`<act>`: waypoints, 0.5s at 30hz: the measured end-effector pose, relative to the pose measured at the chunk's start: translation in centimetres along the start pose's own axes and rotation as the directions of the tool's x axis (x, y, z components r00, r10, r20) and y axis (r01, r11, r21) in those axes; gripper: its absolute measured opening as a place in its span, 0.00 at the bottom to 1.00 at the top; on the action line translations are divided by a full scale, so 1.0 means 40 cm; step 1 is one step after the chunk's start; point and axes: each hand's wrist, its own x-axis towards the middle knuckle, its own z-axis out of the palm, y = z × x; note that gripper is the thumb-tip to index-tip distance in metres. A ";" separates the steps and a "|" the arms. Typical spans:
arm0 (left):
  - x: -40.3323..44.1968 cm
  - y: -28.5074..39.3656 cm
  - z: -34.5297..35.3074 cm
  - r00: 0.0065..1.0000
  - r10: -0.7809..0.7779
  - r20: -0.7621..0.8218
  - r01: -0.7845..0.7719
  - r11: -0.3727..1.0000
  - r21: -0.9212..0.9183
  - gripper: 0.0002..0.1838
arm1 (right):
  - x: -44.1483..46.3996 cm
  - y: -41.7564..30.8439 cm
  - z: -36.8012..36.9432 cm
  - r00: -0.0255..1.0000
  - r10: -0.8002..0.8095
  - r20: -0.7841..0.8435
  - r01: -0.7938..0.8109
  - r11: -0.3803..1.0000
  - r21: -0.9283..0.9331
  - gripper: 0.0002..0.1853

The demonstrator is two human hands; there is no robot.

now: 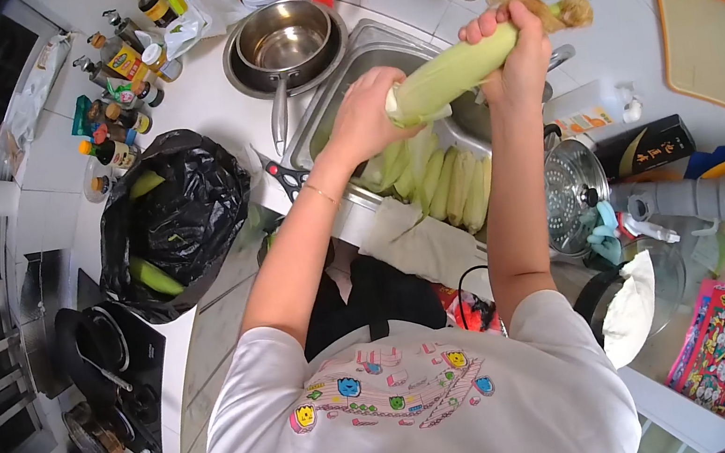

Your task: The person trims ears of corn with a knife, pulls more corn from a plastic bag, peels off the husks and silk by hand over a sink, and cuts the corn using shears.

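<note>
An ear of corn [457,74] in pale green husk is held over the sink, slanting up to the right, with brown silk at its upper end. My right hand [512,46] is wrapped round it near the silk end. At its lower left end, by the cut stalk, my left hand [371,111] is closed on the base. Several more husked ears [446,185] lie side by side in the sink [373,52] below my hands. A black plastic bag [180,213] with green husk pieces inside stands at the left.
Nested steel pans [284,44] sit left of the sink, handle toward me. Red-handled scissors [284,177] lie at the sink's left edge. A beige cloth [418,246] hangs over the front edge. A steel strainer [573,193] and a black box [646,145] are at the right.
</note>
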 end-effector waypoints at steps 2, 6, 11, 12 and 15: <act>0.021 0.006 -0.002 0.998 0.004 0.060 -0.003 1.000 -0.020 0.28 | 0.006 -0.003 0.011 0.997 -0.007 0.074 0.008 1.000 -0.021 0.12; 0.037 0.048 -0.032 0.979 -0.125 0.161 0.138 0.988 -0.075 0.27 | 0.033 0.033 -0.001 0.956 0.036 0.290 -0.032 0.999 -0.018 0.14; 0.047 0.014 0.013 0.960 -0.230 0.158 0.265 0.930 -0.255 0.28 | 0.006 0.103 -0.004 0.939 0.104 0.327 -0.021 0.968 -0.249 0.13; 0.052 0.004 0.019 0.956 -0.249 0.156 0.280 0.932 -0.230 0.29 | -0.004 0.113 0.005 0.950 0.061 0.306 0.043 0.946 -0.323 0.13; 0.051 -0.029 0.040 0.906 -0.375 0.198 0.409 0.895 -0.178 0.28 | -0.040 0.148 0.020 0.985 -0.069 0.157 0.128 0.907 -0.402 0.10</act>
